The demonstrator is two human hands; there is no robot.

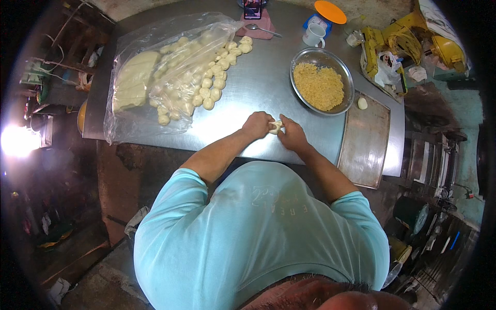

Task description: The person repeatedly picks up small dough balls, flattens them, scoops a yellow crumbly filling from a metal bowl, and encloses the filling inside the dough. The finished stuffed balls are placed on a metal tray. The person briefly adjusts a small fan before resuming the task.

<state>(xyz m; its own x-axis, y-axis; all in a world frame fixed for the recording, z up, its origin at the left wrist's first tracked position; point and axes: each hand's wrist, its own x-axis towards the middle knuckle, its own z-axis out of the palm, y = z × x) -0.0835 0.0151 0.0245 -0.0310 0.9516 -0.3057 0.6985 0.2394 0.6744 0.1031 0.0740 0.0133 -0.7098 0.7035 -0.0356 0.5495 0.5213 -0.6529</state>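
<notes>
Between my two hands, just above the front part of the steel table (248, 93), is a small piece of pale dough (276, 127). My left hand (257, 126) grips it from the left with curled fingers. From the other side, my right hand (292, 133) pinches it between thumb and fingers. To the right stands a steel bowl (350, 101) holding a crumbly yellow filling (319, 86). Rows of round dough balls (215, 94) lie to the left, many of them under a clear plastic sheet (174, 83). A large slab of dough (135, 81) also rests beneath the plastic.
A metal baking tray (366, 143) at the right bears one dough piece (362, 103). Behind the bowl are a white mug (314, 35) and a blue scale (323, 22) with an orange pan (330, 11). A spoon (263, 30) lies on a pink cloth (259, 21) near a phone (252, 9).
</notes>
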